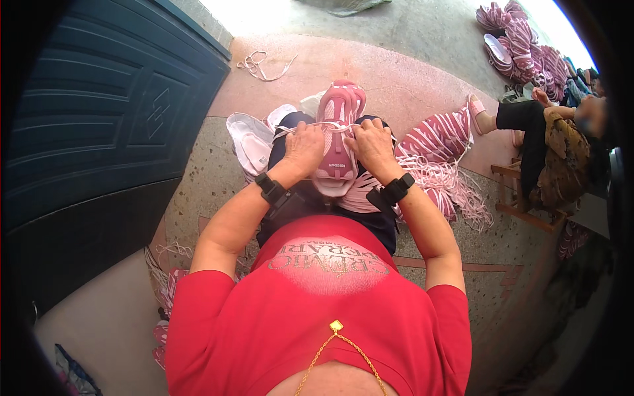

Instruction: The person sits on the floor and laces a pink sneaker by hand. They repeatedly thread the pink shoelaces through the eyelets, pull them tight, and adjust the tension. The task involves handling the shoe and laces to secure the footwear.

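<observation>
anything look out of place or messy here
Yes: a loose white lace lies in a small tangle on the pink floor by the blue door. It looks stray, away from the pink shoe between the person's hands. I see no spill.

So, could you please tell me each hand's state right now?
Left hand: closed, pinching white lace.
Right hand: closed, pinching lace over the pink shoe.
</observation>
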`<act>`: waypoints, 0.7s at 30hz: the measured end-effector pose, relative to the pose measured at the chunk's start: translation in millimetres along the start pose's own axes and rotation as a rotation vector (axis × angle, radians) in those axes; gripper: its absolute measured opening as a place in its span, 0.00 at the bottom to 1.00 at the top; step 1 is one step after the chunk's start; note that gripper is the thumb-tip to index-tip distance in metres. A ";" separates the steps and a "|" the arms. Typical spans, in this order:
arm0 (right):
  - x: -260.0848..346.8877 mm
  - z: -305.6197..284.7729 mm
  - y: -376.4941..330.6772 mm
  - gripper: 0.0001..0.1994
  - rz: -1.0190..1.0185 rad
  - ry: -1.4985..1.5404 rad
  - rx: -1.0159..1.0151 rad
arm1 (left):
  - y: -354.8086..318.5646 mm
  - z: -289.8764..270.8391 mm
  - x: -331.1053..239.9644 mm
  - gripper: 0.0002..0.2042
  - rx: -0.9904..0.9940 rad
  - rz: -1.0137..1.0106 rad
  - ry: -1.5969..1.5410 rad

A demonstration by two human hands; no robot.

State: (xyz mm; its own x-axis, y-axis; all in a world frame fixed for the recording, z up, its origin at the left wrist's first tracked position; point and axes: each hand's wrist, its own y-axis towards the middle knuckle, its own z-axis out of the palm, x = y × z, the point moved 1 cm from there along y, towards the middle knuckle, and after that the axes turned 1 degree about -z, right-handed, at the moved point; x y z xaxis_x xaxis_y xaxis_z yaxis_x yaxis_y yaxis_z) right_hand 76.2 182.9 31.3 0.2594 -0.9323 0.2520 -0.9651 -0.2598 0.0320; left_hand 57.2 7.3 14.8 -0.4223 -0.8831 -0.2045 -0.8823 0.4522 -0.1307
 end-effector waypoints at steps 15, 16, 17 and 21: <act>-16.6 30.2 -2.4 0.11 -0.014 0.453 -0.183 | 38.7 -24.8 -22.5 0.10 0.014 0.070 -0.235; -14.6 24.6 -2.6 0.10 -0.066 0.405 -0.162 | 44.3 -23.4 -22.1 0.10 0.033 0.083 -0.202; -11.2 19.4 -3.5 0.10 -0.117 0.357 -0.140 | 49.3 -19.8 -20.7 0.11 0.050 0.096 -0.168; -7.8 25.4 7.6 0.11 -0.243 -0.114 0.029 | 63.9 -8.0 -7.6 0.10 0.058 0.125 -0.451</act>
State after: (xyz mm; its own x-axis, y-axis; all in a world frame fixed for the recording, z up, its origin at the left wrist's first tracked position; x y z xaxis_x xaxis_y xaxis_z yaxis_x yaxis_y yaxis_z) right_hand 67.8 181.8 5.1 0.4873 -0.8635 0.1297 -0.8730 -0.4851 0.0504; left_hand 2.4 41.9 15.8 -0.3809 -0.6847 -0.6214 -0.8117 0.5694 -0.1298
